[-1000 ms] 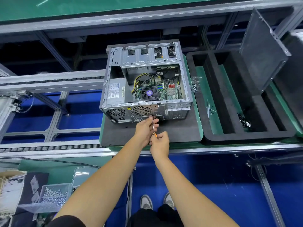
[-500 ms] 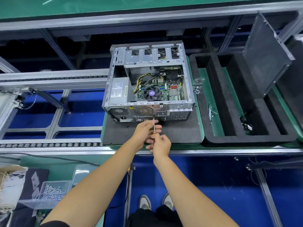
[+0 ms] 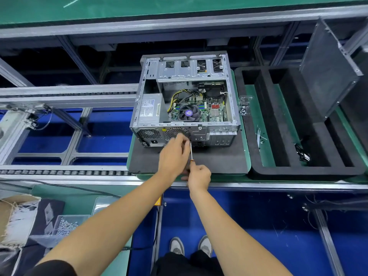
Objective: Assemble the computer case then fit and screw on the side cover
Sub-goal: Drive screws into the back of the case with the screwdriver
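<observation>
An open computer case (image 3: 151, 108) lies on its side on a black foam mat (image 3: 219, 160), its motherboard and fan showing. My right hand (image 3: 199, 177) grips the orange handle of a thin screwdriver (image 3: 191, 151) whose tip meets the case's rear panel. My left hand (image 3: 175, 154) pinches the shaft near the tip, fingers up against the rear fan grille. The grey side cover (image 3: 328, 70) stands tilted at the far right, leaning over a black foam tray (image 3: 258, 168).
A small bag of screws (image 3: 244, 108) lies between case and foam tray. A clear box of screws (image 3: 65, 226) sits at the lower left beside a cardboard box (image 3: 8, 214). Conveyor rails (image 3: 65, 173) run along the left. My shoes (image 3: 190, 247) show below.
My left hand's fingers have slid up the screwdriver shaft toward the rear panel. The right hand stays on the handle. The view has shifted slightly.
</observation>
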